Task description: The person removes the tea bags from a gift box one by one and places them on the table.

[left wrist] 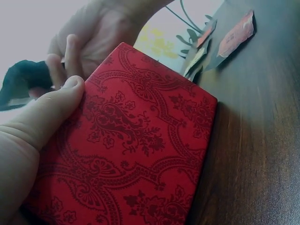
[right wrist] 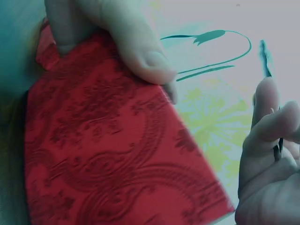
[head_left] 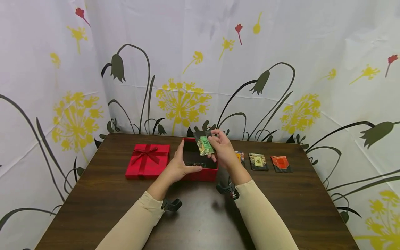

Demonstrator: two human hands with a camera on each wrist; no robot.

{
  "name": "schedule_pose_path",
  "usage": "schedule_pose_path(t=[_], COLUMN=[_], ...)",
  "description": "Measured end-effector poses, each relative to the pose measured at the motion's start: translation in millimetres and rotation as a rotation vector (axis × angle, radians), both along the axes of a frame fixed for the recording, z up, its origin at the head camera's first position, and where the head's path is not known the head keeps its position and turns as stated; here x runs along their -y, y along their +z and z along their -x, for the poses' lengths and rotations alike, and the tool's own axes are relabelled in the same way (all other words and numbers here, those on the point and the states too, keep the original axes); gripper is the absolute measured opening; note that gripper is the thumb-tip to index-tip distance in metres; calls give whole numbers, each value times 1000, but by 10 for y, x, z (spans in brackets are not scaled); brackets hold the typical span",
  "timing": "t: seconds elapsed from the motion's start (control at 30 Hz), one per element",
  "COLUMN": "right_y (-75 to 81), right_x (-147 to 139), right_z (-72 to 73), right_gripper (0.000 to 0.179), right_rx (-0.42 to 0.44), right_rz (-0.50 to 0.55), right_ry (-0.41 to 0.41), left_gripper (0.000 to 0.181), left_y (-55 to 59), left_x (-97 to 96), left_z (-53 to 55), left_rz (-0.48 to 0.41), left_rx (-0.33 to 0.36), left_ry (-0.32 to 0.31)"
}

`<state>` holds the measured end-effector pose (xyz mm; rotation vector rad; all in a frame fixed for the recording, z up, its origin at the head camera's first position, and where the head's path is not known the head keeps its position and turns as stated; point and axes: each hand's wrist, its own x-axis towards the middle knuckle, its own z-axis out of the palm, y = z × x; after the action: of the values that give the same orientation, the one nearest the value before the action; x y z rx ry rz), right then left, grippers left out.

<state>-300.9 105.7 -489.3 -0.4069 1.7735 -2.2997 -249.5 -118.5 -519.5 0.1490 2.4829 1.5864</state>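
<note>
A red patterned box without its lid stands near the back of the table, its inside dark. My left hand grips the box at its left front corner, thumb at the rim. Above the box's right part, my right hand pinches a small dark packet with a green label by its upper right edge. That packet is tilted and apart from the box. Inside the box lies another dark packet, partly hidden behind the front wall.
Left of the box lies a red lid with a dark red ribbon bow. To the right are a partly hidden packet, a yellow-labelled packet and an orange packet. A flower-printed curtain hangs behind the wooden table.
</note>
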Motion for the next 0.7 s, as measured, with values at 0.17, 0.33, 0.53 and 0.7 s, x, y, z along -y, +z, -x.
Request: schedule_pose_path(t=[0.17, 0.33, 0.53, 0.7], right_y=[-77, -125, -142, -140], right_x=[-52, -79, -120, -194], right_z=[-72, -133, -258, -365], right_gripper=[39, 22, 25, 20], right_rx=[-59, -67, -144, -163], right_rz=[-57, -153, -205, -201], right_ry=[-34, -8, -2, -20], left_gripper=[143, 142, 141, 142], left_y=[12, 13, 16, 8], left_x=[-11, -5, -1, -6], left_z=[-10, -29, -39, -15], left_rz=[-6, -3, -2, -2], left_rx=[-1, -9, -14, -14], left_ry=[5, 5, 1, 4])
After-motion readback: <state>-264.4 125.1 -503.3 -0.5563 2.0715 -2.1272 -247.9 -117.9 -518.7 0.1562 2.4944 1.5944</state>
